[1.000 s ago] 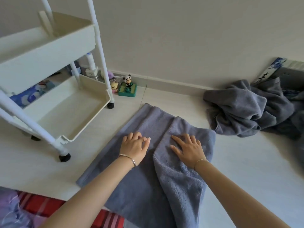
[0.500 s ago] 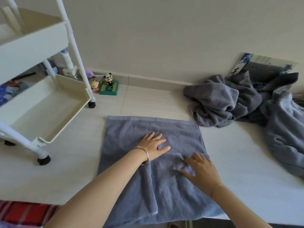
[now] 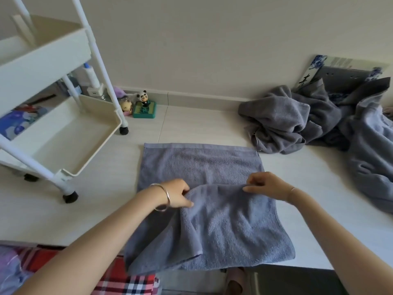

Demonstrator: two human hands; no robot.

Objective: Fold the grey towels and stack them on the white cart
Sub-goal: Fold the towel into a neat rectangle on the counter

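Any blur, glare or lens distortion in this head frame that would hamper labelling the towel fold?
Head view: soft, even daylight, no glare; faint shadows under the white cart. Wide-angle bending curves the cart posts and skirting. The left hand, right hand and grey towel are sharp enough; the towel pile is slightly soft.

cart [image 3: 63, 133] left of towel [image 3: 200, 162], pile [image 3: 297, 120] right
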